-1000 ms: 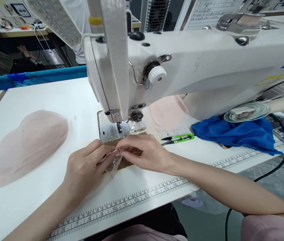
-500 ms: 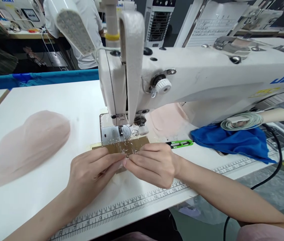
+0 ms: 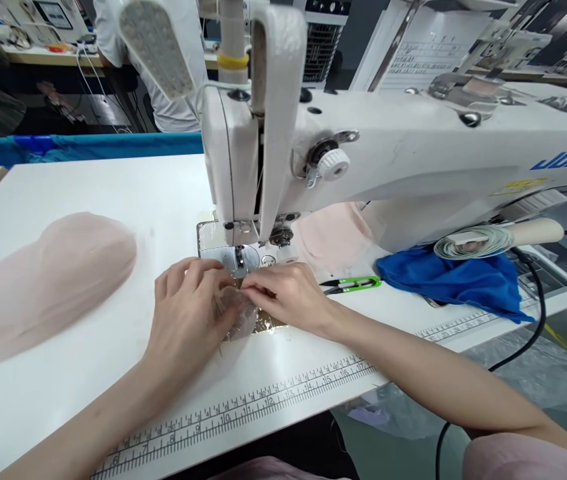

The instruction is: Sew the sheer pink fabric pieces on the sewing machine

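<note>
My left hand point(image 3: 188, 317) and my right hand point(image 3: 286, 297) meet just in front of the presser foot point(image 3: 239, 257) of a white sewing machine point(image 3: 388, 160). Both pinch a small sheer pink piece of fabric point(image 3: 236, 317) that lies on the brown plate below the needle. The fingertips of both hands are pressed together on the fabric's upper edge, close to the metal needle plate point(image 3: 213, 247).
A heap of sheer pink fabric pieces point(image 3: 48, 283) lies at the left of the white table point(image 3: 88, 193). Green thread snips point(image 3: 351, 285), a blue cloth point(image 3: 456, 280) and a tape roll point(image 3: 473, 240) lie to the right. A ruler strip point(image 3: 263, 400) runs along the front edge. A person in white stands behind.
Both hands have moved up toward the presser foot, carrying the small pink piece with them. It now lies bunched under the fingers right at the needle plate.
</note>
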`<control>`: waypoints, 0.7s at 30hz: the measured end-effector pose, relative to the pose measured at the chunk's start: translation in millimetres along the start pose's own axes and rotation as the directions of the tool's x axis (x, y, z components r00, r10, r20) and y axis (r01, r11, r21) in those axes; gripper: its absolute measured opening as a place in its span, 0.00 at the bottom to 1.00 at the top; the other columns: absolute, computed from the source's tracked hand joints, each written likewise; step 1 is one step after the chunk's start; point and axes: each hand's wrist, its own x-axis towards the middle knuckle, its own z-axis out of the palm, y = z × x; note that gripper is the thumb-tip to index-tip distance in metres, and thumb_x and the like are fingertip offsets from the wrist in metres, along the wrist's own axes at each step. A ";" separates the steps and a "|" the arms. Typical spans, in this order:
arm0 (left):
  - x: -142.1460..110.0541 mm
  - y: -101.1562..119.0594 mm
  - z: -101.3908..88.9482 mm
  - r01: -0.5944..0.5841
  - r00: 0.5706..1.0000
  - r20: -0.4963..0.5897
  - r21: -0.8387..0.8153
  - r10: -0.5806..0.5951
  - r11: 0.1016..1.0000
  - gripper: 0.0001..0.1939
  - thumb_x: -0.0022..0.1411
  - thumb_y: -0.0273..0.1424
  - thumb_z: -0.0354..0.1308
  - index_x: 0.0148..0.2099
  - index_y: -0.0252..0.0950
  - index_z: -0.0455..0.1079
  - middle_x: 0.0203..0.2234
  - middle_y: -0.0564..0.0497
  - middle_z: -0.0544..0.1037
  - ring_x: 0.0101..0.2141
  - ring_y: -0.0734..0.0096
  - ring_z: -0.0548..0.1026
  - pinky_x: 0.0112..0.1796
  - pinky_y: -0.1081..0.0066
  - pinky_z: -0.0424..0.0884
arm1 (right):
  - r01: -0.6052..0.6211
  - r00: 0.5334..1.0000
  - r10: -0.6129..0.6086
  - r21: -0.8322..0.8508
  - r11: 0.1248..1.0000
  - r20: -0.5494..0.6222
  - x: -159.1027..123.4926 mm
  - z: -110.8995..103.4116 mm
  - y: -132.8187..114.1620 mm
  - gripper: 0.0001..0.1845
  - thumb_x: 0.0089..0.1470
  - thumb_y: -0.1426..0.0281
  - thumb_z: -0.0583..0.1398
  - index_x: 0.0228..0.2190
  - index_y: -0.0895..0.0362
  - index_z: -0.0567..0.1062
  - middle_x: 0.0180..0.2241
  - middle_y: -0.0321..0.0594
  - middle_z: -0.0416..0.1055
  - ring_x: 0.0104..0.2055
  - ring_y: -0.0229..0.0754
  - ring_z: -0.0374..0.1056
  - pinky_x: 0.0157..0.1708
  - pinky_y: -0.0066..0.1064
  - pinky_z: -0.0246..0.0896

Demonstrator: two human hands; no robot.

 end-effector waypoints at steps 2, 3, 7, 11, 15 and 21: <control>-1.9 2.5 0.4 -0.052 0.996 -0.063 0.066 0.056 0.997 0.17 0.62 0.34 0.61 0.52 0.34 0.69 0.50 0.40 0.74 0.52 0.47 0.66 0.50 0.49 0.64 | -0.105 0.993 0.106 -0.004 0.994 0.052 3.5 -0.9 0.3 0.09 0.59 0.74 0.58 0.31 0.55 0.79 0.26 0.30 0.77 0.27 0.32 0.68 0.26 0.25 0.51; -3.1 4.1 -0.3 -0.091 0.991 -0.090 0.106 0.100 0.990 0.17 0.62 0.32 0.60 0.52 0.33 0.68 0.50 0.39 0.74 0.53 0.47 0.66 0.51 0.49 0.63 | -0.148 0.986 0.148 -0.007 0.989 0.073 5.2 -1.9 0.0 0.09 0.58 0.74 0.58 0.30 0.55 0.79 0.25 0.30 0.76 0.26 0.32 0.67 0.26 0.25 0.50; -8.7 11.1 -4.5 -0.270 0.944 -0.120 0.246 0.306 0.931 0.11 0.63 0.24 0.59 0.49 0.35 0.71 0.46 0.45 0.78 0.50 0.55 0.70 0.55 0.53 0.60 | -0.229 0.968 0.228 -0.001 0.973 0.102 9.9 -5.3 -1.7 0.08 0.59 0.73 0.59 0.31 0.55 0.79 0.23 0.30 0.72 0.23 0.30 0.61 0.27 0.26 0.49; -11.9 14.7 -5.7 -0.370 0.916 -0.047 0.287 0.399 0.884 0.13 0.64 0.19 0.54 0.48 0.35 0.73 0.44 0.49 0.81 0.47 0.59 0.73 0.53 0.55 0.60 | -0.246 0.964 0.246 -0.006 0.969 0.100 11.4 -5.1 -0.3 0.09 0.59 0.73 0.59 0.30 0.56 0.79 0.21 0.29 0.70 0.21 0.29 0.56 0.29 0.26 0.51; -10.3 12.0 -5.0 -0.377 0.923 0.026 0.260 0.384 0.889 0.13 0.69 0.25 0.51 0.52 0.36 0.72 0.49 0.49 0.80 0.48 0.58 0.75 0.52 0.54 0.59 | -0.219 0.974 0.222 -0.052 0.974 0.048 9.3 -4.2 6.1 0.12 0.62 0.70 0.57 0.34 0.57 0.81 0.22 0.31 0.72 0.21 0.31 0.58 0.30 0.28 0.52; -1.1 1.0 -4.0 -0.372 0.928 0.070 0.215 0.366 0.903 0.13 0.70 0.27 0.52 0.54 0.40 0.70 0.50 0.52 0.80 0.49 0.59 0.75 0.51 0.53 0.60 | 0.041 0.998 -0.050 -0.198 0.979 -0.041 -3.1 -6.9 11.4 0.19 0.58 0.76 0.52 0.43 0.56 0.81 0.29 0.34 0.77 0.25 0.34 0.63 0.32 0.32 0.50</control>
